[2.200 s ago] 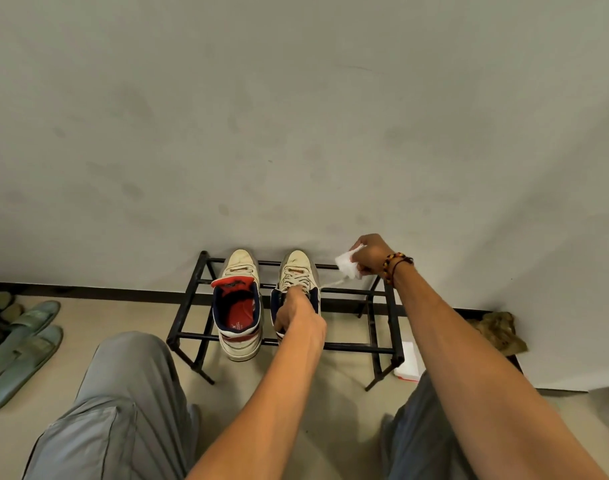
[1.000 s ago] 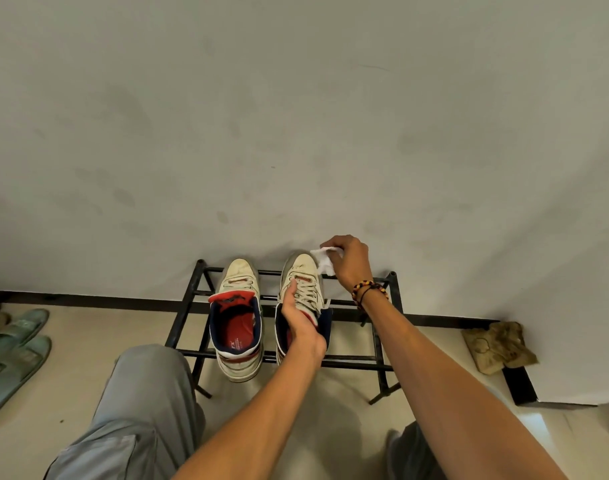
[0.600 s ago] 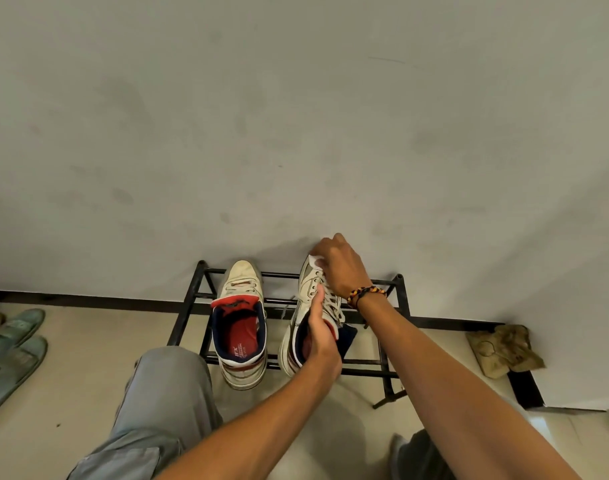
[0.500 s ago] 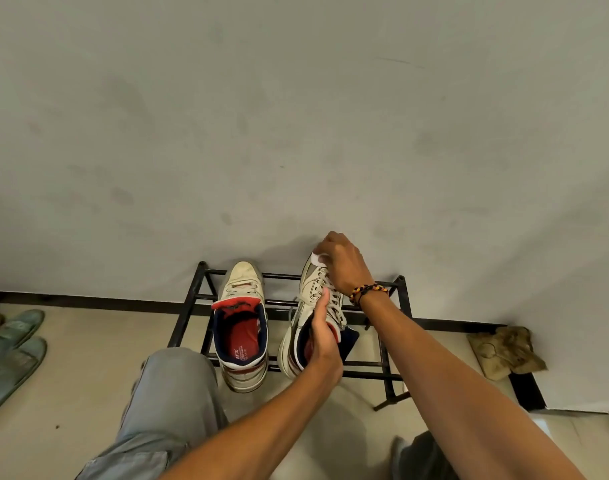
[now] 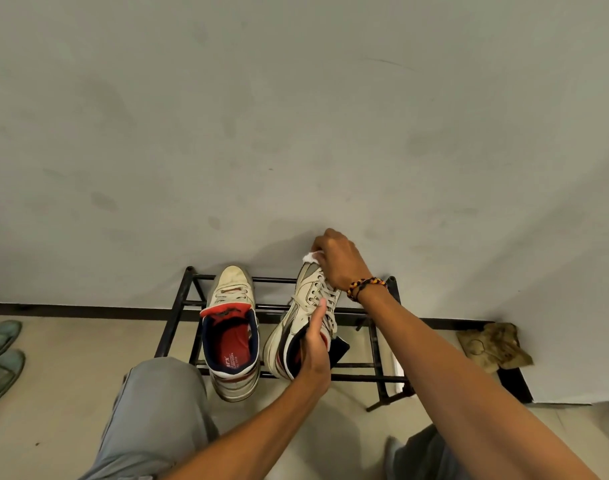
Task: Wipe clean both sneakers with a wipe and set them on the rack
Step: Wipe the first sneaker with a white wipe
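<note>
Two cream sneakers with red and navy linings stand on the black metal rack (image 5: 178,306) against the wall. The left sneaker (image 5: 232,327) sits flat, toe to the wall. The right sneaker (image 5: 304,313) is tilted onto its side. My left hand (image 5: 315,344) grips it at the tongue and collar, thumb along the laces. My right hand (image 5: 337,259) holds a white wipe (image 5: 310,257) pressed on the toe of that sneaker; most of the wipe is hidden under the fingers.
Green slippers (image 5: 0,355) lie on the floor at the far left. A crumpled olive cloth (image 5: 493,346) lies at the wall on the right. My knees in grey trousers (image 5: 150,410) are close before the rack. A white item (image 5: 398,372) lies under the rack's right end.
The right sneaker has been tipped from flat onto its side by my left hand. My right hand with the wipe moved from beside the shoe onto its toe.
</note>
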